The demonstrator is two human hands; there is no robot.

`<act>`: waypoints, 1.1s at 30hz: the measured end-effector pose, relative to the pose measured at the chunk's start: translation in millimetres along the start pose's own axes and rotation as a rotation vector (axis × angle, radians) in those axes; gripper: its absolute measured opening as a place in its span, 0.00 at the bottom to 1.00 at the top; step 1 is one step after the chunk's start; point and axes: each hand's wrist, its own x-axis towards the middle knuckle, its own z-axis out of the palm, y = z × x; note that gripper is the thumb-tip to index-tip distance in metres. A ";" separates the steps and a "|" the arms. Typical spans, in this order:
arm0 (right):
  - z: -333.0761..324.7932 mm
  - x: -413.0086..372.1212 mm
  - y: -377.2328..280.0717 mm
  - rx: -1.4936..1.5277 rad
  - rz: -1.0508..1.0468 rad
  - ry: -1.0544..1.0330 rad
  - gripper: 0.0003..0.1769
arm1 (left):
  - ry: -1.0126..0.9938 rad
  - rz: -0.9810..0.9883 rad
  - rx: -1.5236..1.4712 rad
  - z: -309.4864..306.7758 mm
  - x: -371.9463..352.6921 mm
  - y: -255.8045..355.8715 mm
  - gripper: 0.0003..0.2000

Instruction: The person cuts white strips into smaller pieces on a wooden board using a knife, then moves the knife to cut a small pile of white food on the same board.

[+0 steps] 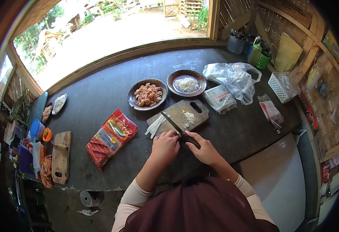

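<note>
My right hand (203, 149) is closed round the dark handle of a knife (172, 123). The blade slants up and to the left over the cutting board (197, 120). Close beside the knife, at the board's near edge, my left hand (166, 146) has its fingers curled together; what they pinch, if anything, is hidden. Pale flat strips (157, 124) lie on the board's left part. A small heap of thin white shreds (188, 118) is on its right part.
Behind the board stand a bowl of brownish chunks (148, 94) and a bowl of white shreds (187, 84). A red packet (112, 138) lies left, beyond it a wooden board (61, 158) with a knife. Plastic bags (235, 79) and a white basket (278, 89) are right.
</note>
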 end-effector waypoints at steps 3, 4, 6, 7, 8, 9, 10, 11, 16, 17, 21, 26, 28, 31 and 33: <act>-4.9 -9.1 -2.8 0.024 0.020 0.008 0.25 | 0.004 0.004 0.006 0.1 0.0 0.1 0.12; -7.7 -12.3 -5.1 0.001 0.036 0.013 0.25 | 0.002 0.000 0.005 0.4 -0.1 0.5 0.12; -12.0 -18.2 -8.4 -0.048 0.066 -0.007 0.25 | 0.000 -0.002 0.013 0.4 -0.1 1.2 0.12; -13.2 -20.2 -10.0 -0.097 0.095 -0.024 0.25 | 0.000 -0.006 0.012 0.7 -0.3 1.0 0.12; -14.0 -21.5 -12.0 -0.097 0.094 -0.027 0.25 | 0.005 -0.005 0.007 1.0 -0.4 0.8 0.13; -14.7 -22.4 -13.8 -0.121 0.106 -0.035 0.25 | 0.011 -0.005 0.003 1.2 -0.5 0.5 0.13; -14.8 -22.8 -14.4 -0.144 0.117 -0.044 0.25 | 0.012 -0.008 0.003 1.3 -0.6 0.4 0.13; -14.4 -23.0 -13.6 -0.144 0.117 -0.047 0.25 | 0.014 -0.007 0.004 1.6 -0.9 0.4 0.13; -14.0 -20.1 -12.5 -0.191 0.137 -0.073 0.25 | -0.004 -0.014 0.002 -0.7 -0.6 1.7 0.13; -13.3 -17.7 -12.6 -0.192 0.140 -0.073 0.25 | -0.005 -0.015 0.001 -1.7 -0.6 2.3 0.13; -10.1 -12.1 -13.9 -0.153 0.144 -0.068 0.25 | 0.032 0.004 -0.064 1.3 -0.1 -2.1 0.13; -7.8 -13.0 -5.6 -0.029 0.045 0.019 0.25 | 0.025 0.009 -0.066 1.4 1.2 -3.5 0.13; -13.5 -13.7 -12.2 -0.012 0.066 0.062 0.24 | 0.025 0.014 -0.051 3.1 2.2 -3.3 0.13; -21.0 -18.0 -19.8 -0.033 0.107 -0.008 0.24 | 0.044 0.027 -0.027 3.9 0.9 -2.3 0.12; -21.5 -20.3 -22.6 -0.047 0.130 -0.039 0.24 | 0.055 0.030 -0.032 4.1 1.1 -1.2 0.12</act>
